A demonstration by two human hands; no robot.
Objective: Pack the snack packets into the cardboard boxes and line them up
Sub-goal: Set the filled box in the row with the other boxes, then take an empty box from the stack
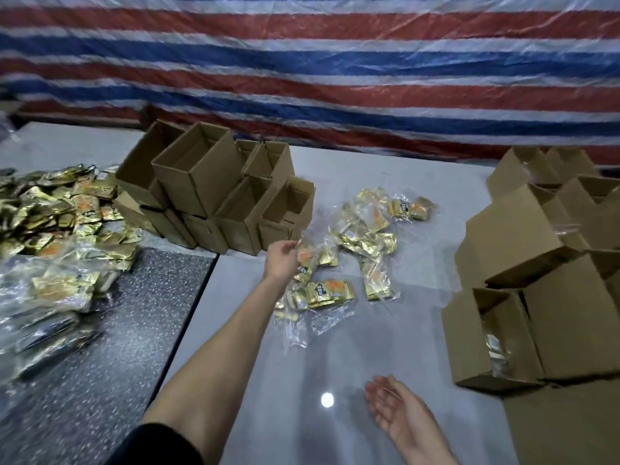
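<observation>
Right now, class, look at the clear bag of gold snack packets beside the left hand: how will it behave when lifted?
The clear bag will probably flop and sag, since its film lies crumpled and loose. It looks glossy, so likely slippery. The packets inside sit jumbled, so they may slide and bunch at one end.

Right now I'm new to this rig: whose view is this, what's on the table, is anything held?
One picture, from a camera worn on a person's head, looking forward and down. No robot: just two bare hands. The left hand reaches into the loose snack packets in the middle; blur hides whether it grips one. The right hand hovers open, holding nothing. A bigger packet heap lies left, open cardboard boxes are stacked at the back, and more boxes sit right, the nearest box showing something shiny inside.
</observation>
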